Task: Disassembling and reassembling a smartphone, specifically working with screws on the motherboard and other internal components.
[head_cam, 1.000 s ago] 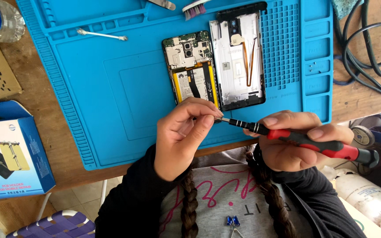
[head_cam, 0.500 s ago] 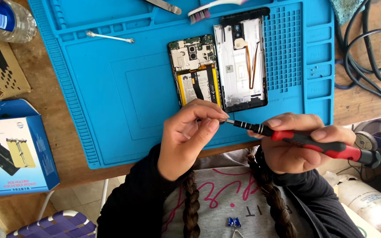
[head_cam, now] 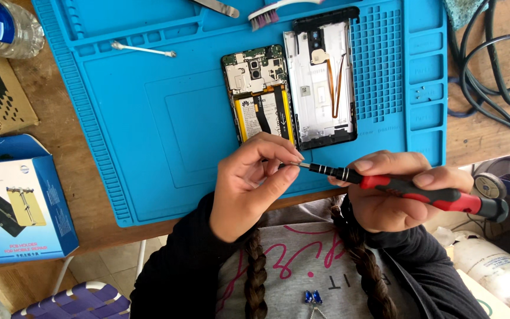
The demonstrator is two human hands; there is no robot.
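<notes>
My right hand (head_cam: 394, 195) grips a red and black precision screwdriver (head_cam: 411, 189), held level and pointing left. My left hand (head_cam: 252, 183) pinches its metal tip between thumb and fingers, just over the near edge of a blue work mat (head_cam: 160, 124). On the mat beyond my hands lies an opened phone body (head_cam: 261, 94) with a yellow battery and a circuit board showing. Right beside it rests the phone's white inner back cover (head_cam: 321, 80) with an orange flex cable.
A cotton swab (head_cam: 143, 49), metal tweezers (head_cam: 216, 7) and a brush (head_cam: 278, 10) lie at the mat's far side. A blue box (head_cam: 22, 204) and cardboard sit left, a plastic bottle (head_cam: 4, 26) far left. Black cables (head_cam: 497, 71) coil at right.
My hands and the screwdriver keep their pose at the mat's near edge. The view has shifted slightly, so the mat and phone sit a little lower and to the right.
</notes>
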